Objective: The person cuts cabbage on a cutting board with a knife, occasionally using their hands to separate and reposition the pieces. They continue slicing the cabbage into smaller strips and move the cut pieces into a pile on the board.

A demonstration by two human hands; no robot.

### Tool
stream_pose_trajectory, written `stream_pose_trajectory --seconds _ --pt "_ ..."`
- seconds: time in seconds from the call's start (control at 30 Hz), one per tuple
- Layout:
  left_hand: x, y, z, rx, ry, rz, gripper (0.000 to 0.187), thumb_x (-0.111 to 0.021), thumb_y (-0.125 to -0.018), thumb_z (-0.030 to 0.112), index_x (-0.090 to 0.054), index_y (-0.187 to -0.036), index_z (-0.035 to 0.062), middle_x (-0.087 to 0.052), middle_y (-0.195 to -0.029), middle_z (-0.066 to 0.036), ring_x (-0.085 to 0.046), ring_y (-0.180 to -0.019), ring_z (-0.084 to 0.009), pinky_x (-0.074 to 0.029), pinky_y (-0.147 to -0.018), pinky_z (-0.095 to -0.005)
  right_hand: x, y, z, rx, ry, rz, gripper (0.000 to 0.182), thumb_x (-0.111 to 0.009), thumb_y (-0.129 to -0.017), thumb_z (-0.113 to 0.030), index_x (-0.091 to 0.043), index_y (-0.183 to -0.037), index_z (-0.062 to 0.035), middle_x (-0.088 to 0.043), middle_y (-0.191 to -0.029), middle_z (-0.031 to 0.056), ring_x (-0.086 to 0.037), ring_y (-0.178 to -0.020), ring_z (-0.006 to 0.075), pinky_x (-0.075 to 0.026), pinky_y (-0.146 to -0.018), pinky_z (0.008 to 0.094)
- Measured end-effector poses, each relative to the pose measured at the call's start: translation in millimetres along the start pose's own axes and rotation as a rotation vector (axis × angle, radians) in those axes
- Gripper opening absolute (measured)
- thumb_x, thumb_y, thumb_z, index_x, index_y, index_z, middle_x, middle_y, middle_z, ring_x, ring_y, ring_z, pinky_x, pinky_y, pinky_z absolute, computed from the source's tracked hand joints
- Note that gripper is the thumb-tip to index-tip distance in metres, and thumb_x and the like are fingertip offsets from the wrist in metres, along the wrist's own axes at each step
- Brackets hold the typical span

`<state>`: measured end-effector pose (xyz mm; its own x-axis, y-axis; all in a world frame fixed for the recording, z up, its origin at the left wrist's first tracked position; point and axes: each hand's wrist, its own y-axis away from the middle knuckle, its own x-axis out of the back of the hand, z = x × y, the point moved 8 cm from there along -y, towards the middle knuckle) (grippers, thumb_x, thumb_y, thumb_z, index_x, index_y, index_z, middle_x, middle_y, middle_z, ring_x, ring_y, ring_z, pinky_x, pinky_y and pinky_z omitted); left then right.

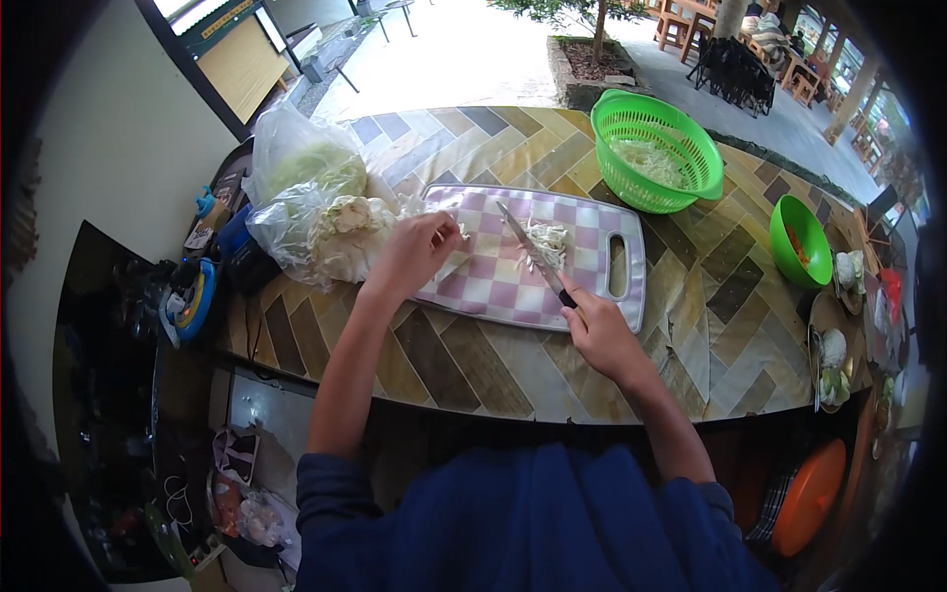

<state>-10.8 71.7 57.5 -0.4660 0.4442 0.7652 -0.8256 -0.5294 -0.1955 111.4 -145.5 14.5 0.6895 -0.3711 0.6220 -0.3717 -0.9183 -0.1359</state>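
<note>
Tiled counter [493, 365]: one cutting board [513, 286], one knife [533, 259], two green baskets [661, 148].

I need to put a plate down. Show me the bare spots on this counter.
Bare counter lies along the near edge, below the board and between the arms. More lies between board and small bowl. Crowded: bags at left, dishes at right.

1 head-worn view, looking forward and steeply down over the table [473, 365], close above the near edge, wide fisheye lens with dark rounded corners, patio at far top.
</note>
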Motion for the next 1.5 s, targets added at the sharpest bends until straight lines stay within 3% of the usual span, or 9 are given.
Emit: stream_pose_trajectory --seconds 0.2,0.3,0.47,0.53,0.63,0.87,1.03,1.2,1.5 --pt "-16 38 -9 0.020 -0.282 0.068 0.017 -0.070 -0.084 0.018 -0.065 -0.089 0.0028 -0.063 -0.092 -0.012 -0.064 -0.090 -0.0313 -0.052 -0.081 -0.0420 -6 -1 4 -0.054 -0.176 -0.013 0.050 -0.055 -0.093 -0.009 -0.045 -0.142 -0.0025 -0.064 -0.099 0.0290 -0.065 -0.084 0.0352 -0.048 -0.080 0.0371" --pt "-17 36 -16 0.023 -0.320 0.058 0.019 -0.067 -0.087 0.016 -0.065 -0.099 0.0014 -0.066 -0.097 -0.012 -0.065 -0.090 -0.0310 -0.052 -0.080 -0.0391 -7 5 4 -0.046 -0.224 0.012 0.050 -0.055 -0.094 -0.009 -0.045 -0.142 -0.0033 -0.064 -0.106 0.0300 -0.066 -0.091 0.0343 -0.048 -0.085 0.0345" --pt "-30 27 13 0.036 0.192 -0.028 0.017 -0.065 -0.088 0.010 -0.065 -0.100 -0.0018 -0.071 -0.092 -0.016 -0.068 -0.079 -0.0303 -0.054 -0.073 -0.0371 -3 18 11 -0.231 -0.269 -0.015 0.050 -0.054 -0.094 -0.010 -0.044 -0.142 -0.0025 -0.063 -0.114 0.0304 -0.066 -0.097 0.0362 -0.047 -0.090 0.0338" --pt "-49 21 17 0.068 0.308 -0.072 0.018 -0.065 -0.088 0.011 -0.066 -0.099 -0.0036 -0.072 -0.089 -0.018 -0.069 -0.077 -0.0331 -0.055 -0.073 -0.0374 -6 18 10 -0.089 -0.227 0.044 0.050 -0.054 -0.094 -0.010 -0.044 -0.142 -0.0016 -0.063 -0.111 0.0310 -0.066 -0.096 0.0362 -0.047 -0.089 0.0343" --pt "-63 15 11 0.052 0.097 -0.030 0.022 -0.066 -0.090 0.015 -0.066 -0.103 -0.0026 -0.071 -0.089 -0.015 -0.069 -0.079 -0.0254 -0.053 -0.072 -0.0338 -9 18 12 -0.122 -0.226 0.047 0.049 -0.054 -0.094 -0.010 -0.044 -0.142 -0.0006 -0.064 -0.103 0.0308 -0.065 -0.087 0.0348 -0.048 -0.085 0.0351" --pt "-49 28 34 -0.041 -0.383 -0.006 0.022 -0.066 -0.087 0.020 -0.067 -0.102 0.0036 -0.066 -0.110 -0.011 -0.061 -0.101 -0.0310 -0.048 -0.088 -0.0420 -3 10 8 -0.175 -0.143 0.050 0.051 -0.053 -0.094 -0.009 -0.042 -0.143 -0.0009 -0.061 -0.085 0.0276 -0.053 -0.066 0.0291 -0.047 -0.073 0.0362" --pt "-80 37 38 -0.336 -0.181 -0.010 0.028 -0.063 -0.090 0.019 -0.064 -0.113 0.0032 -0.062 -0.123 -0.012 -0.058 -0.114 -0.0292 -0.044 -0.097 -0.0412 -6 17 -6 -0.020 -0.144 0.122 0.052 -0.051 -0.094 -0.008 -0.041 -0.145 -0.0041 -0.060 -0.088 0.0256 -0.057 -0.074 0.0364 -0.047 -0.077 0.0430" --pt "-91 49 33 -0.297 -0.198 0.053 0.033 -0.063 -0.090 0.019 -0.062 -0.118 0.0013 -0.060 -0.128 -0.012 -0.054 -0.121 -0.0290 -0.041 -0.102 -0.0420 -22 28 -20 -0.016 0.026 0.006 0.057 -0.049 -0.095 -0.010 -0.033 -0.150 -0.0064 -0.059 -0.096 0.0253 -0.060 -0.086 0.0421 -0.047 -0.083 0.0489" --pt "-93 54 31 -0.316 -0.206 0.119 0.033 -0.062 -0.091 0.021 -0.062 -0.117 0.0008 -0.061 -0.126 -0.012 -0.052 -0.121 -0.0277 -0.039 -0.103 -0.0402 -45 38 -40 -0.117 0.402 -0.118 0.066 -0.050 -0.088 -0.002 -0.029 -0.151 -0.0057 -0.056 -0.103 0.0239 -0.066 -0.077 0.0412 -0.055 -0.069 0.0474"
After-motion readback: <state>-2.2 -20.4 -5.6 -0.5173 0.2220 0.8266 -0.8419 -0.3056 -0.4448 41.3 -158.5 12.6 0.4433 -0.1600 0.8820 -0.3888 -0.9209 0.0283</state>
